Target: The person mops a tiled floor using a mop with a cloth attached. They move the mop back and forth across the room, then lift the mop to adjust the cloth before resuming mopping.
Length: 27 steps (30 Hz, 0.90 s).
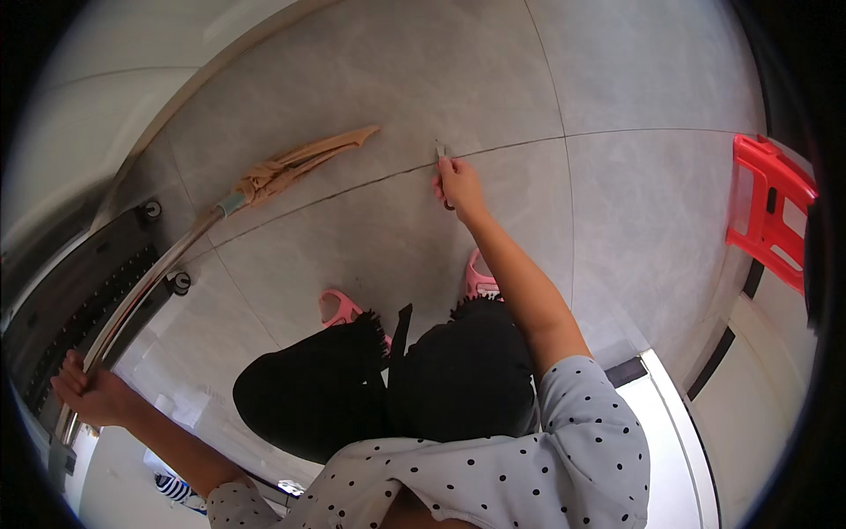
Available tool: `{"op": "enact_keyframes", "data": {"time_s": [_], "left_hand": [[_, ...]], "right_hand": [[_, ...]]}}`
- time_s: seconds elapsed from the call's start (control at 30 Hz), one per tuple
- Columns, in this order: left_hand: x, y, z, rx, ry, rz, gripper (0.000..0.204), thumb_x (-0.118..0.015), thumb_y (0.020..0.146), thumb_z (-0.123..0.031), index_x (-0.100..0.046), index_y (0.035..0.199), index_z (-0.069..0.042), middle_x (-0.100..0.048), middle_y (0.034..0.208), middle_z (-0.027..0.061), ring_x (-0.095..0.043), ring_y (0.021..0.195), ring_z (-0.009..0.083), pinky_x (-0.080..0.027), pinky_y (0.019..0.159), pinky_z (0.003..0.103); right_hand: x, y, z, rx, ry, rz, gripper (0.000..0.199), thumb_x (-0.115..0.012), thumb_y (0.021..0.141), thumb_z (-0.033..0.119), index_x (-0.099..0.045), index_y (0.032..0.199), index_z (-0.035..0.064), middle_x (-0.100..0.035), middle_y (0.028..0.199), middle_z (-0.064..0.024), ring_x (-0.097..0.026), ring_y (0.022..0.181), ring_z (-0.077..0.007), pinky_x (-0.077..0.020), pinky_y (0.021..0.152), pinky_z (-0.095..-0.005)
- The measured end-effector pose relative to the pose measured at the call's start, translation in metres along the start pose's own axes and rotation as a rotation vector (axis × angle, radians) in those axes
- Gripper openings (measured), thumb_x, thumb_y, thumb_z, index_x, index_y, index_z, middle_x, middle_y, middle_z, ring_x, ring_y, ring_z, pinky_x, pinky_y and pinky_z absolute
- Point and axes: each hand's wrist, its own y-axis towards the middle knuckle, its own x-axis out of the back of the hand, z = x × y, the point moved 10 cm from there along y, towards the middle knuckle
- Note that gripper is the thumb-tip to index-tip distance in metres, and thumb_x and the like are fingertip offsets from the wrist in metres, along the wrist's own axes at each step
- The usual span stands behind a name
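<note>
My left hand (95, 397) is closed around a long metal pole (159, 267) at the far left. A tan stretchy cloth, like nylon stockings (280, 172), is bunched over the pole's far end near a pale green collar (231, 204). Its loose ends trail right across the tiles. Out in front, my right hand (459, 186) is closed on what look like small scissors (441, 151). A short metal tip points away from me and a dark handle end shows below my fingers; the rest is hidden in the hand.
Grey floor tiles (652, 70) spread beneath me. A black rack with small casters (152, 210) stands at left beside a pale curved panel (97, 88). At right is a red plastic stool (768, 207). Pink slippers (342, 309) are on my feet below my knees.
</note>
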Motion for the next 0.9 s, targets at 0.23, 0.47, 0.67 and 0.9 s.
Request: {"op": "enact_keyframes", "data": {"time_s": [0.23, 0.47, 0.67, 0.9], "left_hand": [[0.001, 0.001, -0.019, -0.202, 0.349, 0.030, 0.037, -0.039, 0.082, -0.001, -0.019, 0.053, -0.013, -0.015, 0.053, 0.0014, -0.021, 0.051, 0.0145, -0.042, 0.073, 0.032], [0.011, 0.001, 0.011, 0.023, -0.142, -0.066, 0.035, -0.041, 0.083, -0.003, -0.023, 0.054, -0.011, -0.016, 0.053, 0.0015, -0.023, 0.051, 0.0140, -0.042, 0.073, 0.034], [0.022, 0.007, 0.010, -0.118, 0.253, -0.046, 0.031, -0.042, 0.084, -0.005, -0.032, 0.055, -0.008, -0.026, 0.052, 0.0033, -0.039, 0.055, 0.0150, -0.043, 0.082, 0.037], [0.082, 0.064, 0.087, -0.179, 0.225, 0.059, 0.015, -0.050, 0.078, -0.008, -0.056, 0.069, 0.001, -0.052, 0.065, 0.0106, -0.055, 0.070, 0.0215, -0.045, 0.081, 0.041]], "right_hand": [[-0.018, -0.004, 0.007, -0.056, 0.000, 0.026, 0.031, -0.041, 0.087, 0.025, -0.051, 0.073, 0.0000, -0.053, 0.055, -0.0055, -0.047, 0.042, -0.0121, -0.0339, 0.036, -0.0269], [-0.015, -0.005, -0.007, -0.134, 0.096, -0.013, 0.029, -0.040, 0.087, 0.024, -0.052, 0.075, 0.0007, -0.054, 0.058, -0.0049, -0.047, 0.043, -0.0108, -0.0328, 0.037, -0.0253], [0.015, 0.004, 0.016, -0.179, 0.463, -0.114, 0.025, -0.040, 0.088, 0.027, -0.048, 0.087, 0.0037, -0.054, 0.063, -0.0040, -0.045, 0.043, -0.0089, -0.0301, 0.034, -0.0207], [0.095, 0.036, 0.015, -0.129, 0.569, -0.168, 0.026, -0.039, 0.088, 0.030, -0.046, 0.084, 0.0054, -0.048, 0.059, -0.0012, -0.041, 0.042, -0.0068, -0.0296, 0.035, -0.0187]]}}
